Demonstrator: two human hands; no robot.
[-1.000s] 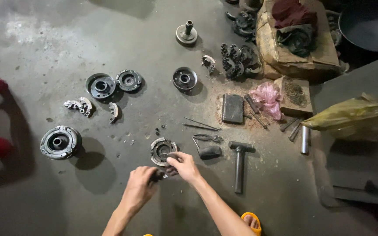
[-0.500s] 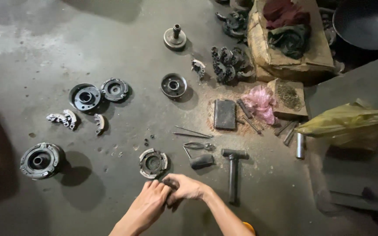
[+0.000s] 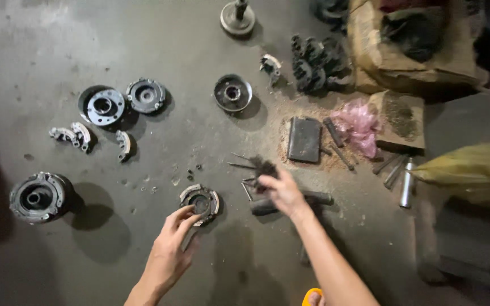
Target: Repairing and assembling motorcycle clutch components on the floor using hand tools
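The hands have parted since the earlier frame, where they met together below the clutch shoe assembly (image 3: 201,200). Now the left hand (image 3: 168,249) rests open-fingered at that round assembly's lower rim on the concrete floor (image 3: 211,51), gripping nothing. The right hand (image 3: 282,191) is closed on a dark, blurred piece, perhaps pliers (image 3: 262,170). The assembly looks heavy, rigid, greasy; best gripped by its outer rim.

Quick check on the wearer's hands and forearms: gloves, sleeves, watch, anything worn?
Nothing worn that shows. The left hand and right hand are both bare: no gloves, rings or tape visible. Both forearms are bare down to the frame edge, with no sleeve, watch or wristband in view. The right hand is motion-blurred, so fine marks or grime cannot be told.
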